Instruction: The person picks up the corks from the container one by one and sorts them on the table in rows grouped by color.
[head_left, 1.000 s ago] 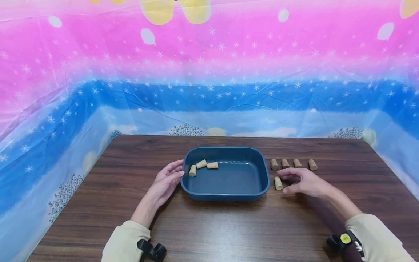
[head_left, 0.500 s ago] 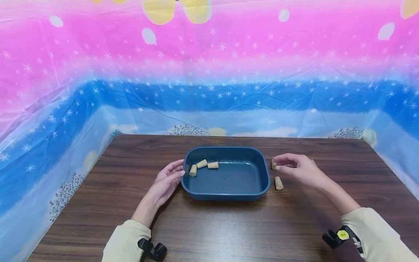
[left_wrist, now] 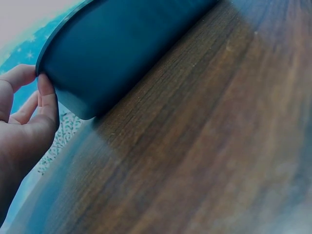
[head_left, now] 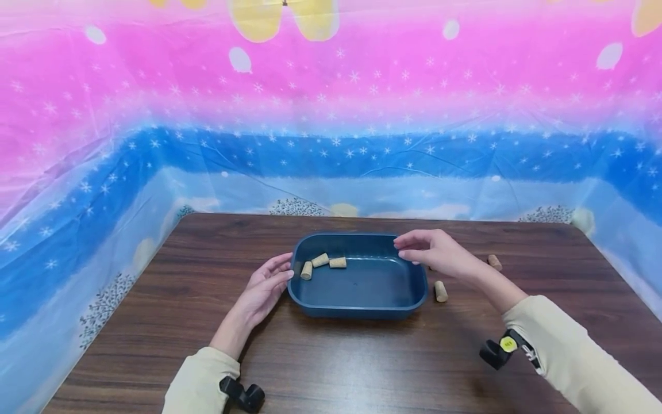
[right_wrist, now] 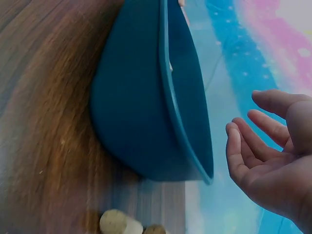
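Note:
A dark blue plastic tub [head_left: 357, 310] stands on the table. Three corks lie inside at its left end, among them a cork [head_left: 338, 263] nearest the middle. My left hand [head_left: 266, 290] holds the tub's left end, thumb at the rim and fingertips on the outer wall in the left wrist view. Above the tub's right back corner is my right hand [head_left: 437, 250], fingers loosely bent. No cork shows between its thumb and fingers [right_wrist: 235, 151] in the right wrist view. It hides part of the cork row.
Right of the tub lie a cork [head_left: 440, 291] near its front corner and another cork [head_left: 495, 263] farther right. A cork [right_wrist: 114, 222] shows low in the right wrist view. The brown wooden table [head_left: 331, 368] ends at a patterned cloth [head_left: 372, 155].
My right hand has moved from the near cork back to the row, then left over the tub's rim. The left hand and the three corks inside stay in place.

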